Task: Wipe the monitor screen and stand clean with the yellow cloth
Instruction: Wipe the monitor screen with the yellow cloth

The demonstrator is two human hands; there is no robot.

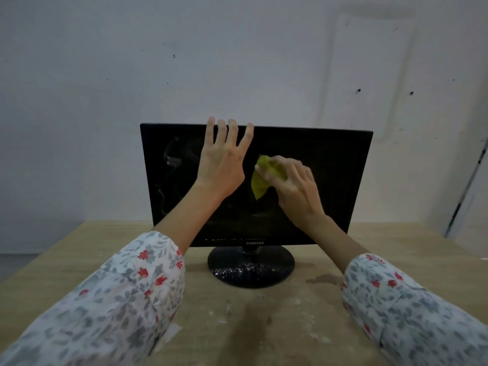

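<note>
Yellow cloth pressed mid-screen, stand untouched below

The crumpled yellow cloth [260, 178] is gripped in the right hand [295, 188] fingers against the black flat monitor screen [330, 180]; left hand [223, 165] fingers are spread over the top edge; the speckled round black stand [250, 268] lies nearer, on the bench [66, 260].

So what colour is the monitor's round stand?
Glossy black stand with white specks, seen in the head view.

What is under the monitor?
A round black stand, speckled white, sits on the wooden table beneath the monitor. Its neck is mostly hidden behind the bezel.
</note>
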